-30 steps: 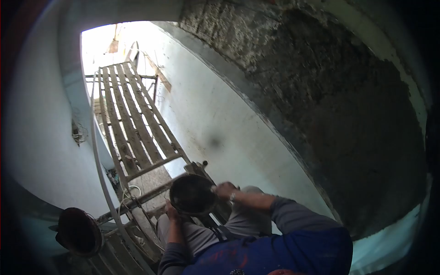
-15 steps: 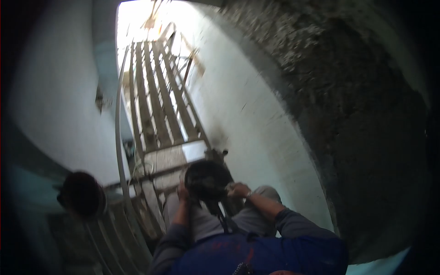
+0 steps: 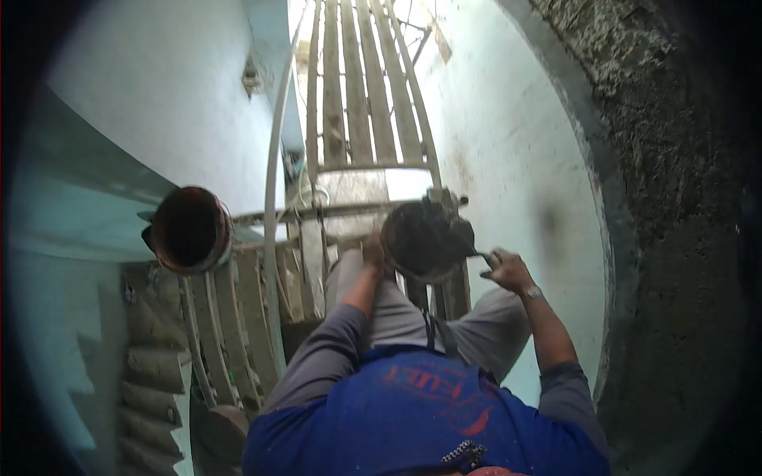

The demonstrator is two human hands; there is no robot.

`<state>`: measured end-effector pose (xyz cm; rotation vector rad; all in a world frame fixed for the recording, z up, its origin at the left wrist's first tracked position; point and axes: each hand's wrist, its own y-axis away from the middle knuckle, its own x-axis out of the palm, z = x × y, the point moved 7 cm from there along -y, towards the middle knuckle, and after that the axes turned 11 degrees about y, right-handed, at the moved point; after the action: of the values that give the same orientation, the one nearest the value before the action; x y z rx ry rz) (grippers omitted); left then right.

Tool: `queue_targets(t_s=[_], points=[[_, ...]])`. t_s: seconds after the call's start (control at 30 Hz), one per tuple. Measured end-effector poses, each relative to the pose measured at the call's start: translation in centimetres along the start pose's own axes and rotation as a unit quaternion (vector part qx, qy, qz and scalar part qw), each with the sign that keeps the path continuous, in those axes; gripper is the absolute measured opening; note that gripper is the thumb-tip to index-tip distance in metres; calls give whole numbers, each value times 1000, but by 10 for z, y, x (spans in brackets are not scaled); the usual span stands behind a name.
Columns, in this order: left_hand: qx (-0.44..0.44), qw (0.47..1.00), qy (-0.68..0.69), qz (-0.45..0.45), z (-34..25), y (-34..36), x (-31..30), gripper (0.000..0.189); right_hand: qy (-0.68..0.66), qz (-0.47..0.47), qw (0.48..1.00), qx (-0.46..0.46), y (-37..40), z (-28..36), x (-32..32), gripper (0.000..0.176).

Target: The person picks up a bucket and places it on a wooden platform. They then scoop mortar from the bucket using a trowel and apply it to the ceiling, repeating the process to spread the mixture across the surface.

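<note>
Beside the dark bowl (image 3: 421, 247), the right hand (image 3: 510, 271) curls round a tool (image 3: 480, 255).

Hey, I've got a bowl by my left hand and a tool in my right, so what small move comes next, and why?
I'd probably draw the tool gently across the bowl: the right hand holds its handle, its far end reaches over the bowl, and the left hand is at the bowl's left side, apparently steadying it.
</note>
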<state>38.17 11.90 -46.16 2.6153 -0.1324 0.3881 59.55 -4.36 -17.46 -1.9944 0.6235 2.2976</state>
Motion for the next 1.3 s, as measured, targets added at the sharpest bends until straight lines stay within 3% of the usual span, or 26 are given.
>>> queue_targets(t_s=[0.07, 0.17, 0.23, 0.3, 0.4, 0.43, 0.47, 0.5, 0.53, 0.6, 0.67, 0.7, 0.73, 0.8, 0.87, 0.97, 1.0, 1.1, 1.2, 1.23, 1.3], points=[[-112, 993, 40, 8, -13, 21, 5, 55, -23, 28, 999, 22, 9, -10, -12, 34], [-131, 986, 93, 42, -4, 12, 5, 48, -69, 28, 996, 54, 19, -24, -26, 31], [-136, 982, 116, 51, -40, 38, 15, 45, -37, -24, 999, 3, 22, -27, -43, 28], [-116, 986, 106, 64, -34, 33, 16, 48, -2, -51, 999, -18, 30, -30, -60, 26], [-128, 990, -1, 57, -14, 20, 3, 50, 118, -112, 974, -158, 41, -16, -105, 26], [56, 981, -157, 101, 10, -12, -2, 38, 179, -131, 955, -195, 47, -13, -127, 27], [324, 856, -384, 121, 55, -44, -6, 33, 181, -134, 961, -161, 52, -9, -158, 26], [441, 786, -404, 155, 48, -36, 3, 35, 209, -195, 940, -186, 59, -10, -182, 19], [305, 785, -522, 130, 95, -74, -9, 39, 200, -189, 947, -166, 59, -22, -202, 20], [244, 897, -343, 132, 50, -50, -8, 45, 110, -222, 968, -38, 68, -30, -263, 26], [117, 972, -128, 157, 23, -29, 0, 49, 100, -257, 960, -39, 78, -19, -322, 28], [45, 985, -10, 166, 9, -13, 7, 51, 133, -276, 951, -41, 79, -19, -347, 28], [-141, 952, 218, 160, 6, 3, 18, 52, 152, -306, 937, -77, 83, -10, -375, 26], [-148, 951, 220, 155, 3, 9, 25, 54, 207, -350, 905, -125, 87, 1, -425, 25], [-165, 943, 250, 146, -34, 41, 39, 54, 145, -341, 927, -53, 82, -10, -471, 24], [-152, 952, 220, 150, 31, -13, 14, 55, 71, -372, 924, -62, 82, -8, -535, 27], [-138, 968, 184, 97, 1, 9, 18, 56, 55, -389, 915, -87, 81, -11, -555, 31], [-140, 964, 197, 107, 23, -8, 12, 56, -96, -338, 936, -33, 71, -65, -611, 35], [-193, 950, 226, 92, 0, 20, 20, 55, -20, -433, 877, 208, 98, -152, -656, 37], [-156, 967, 190, 74, 2, 12, 7, 55, -10, -440, 855, 274, 114, -188, -666, 36], [-84, 987, 126, 46, 12, -3, 4, 55, 28, -605, 757, 246, 183, -201, -671, 37]])
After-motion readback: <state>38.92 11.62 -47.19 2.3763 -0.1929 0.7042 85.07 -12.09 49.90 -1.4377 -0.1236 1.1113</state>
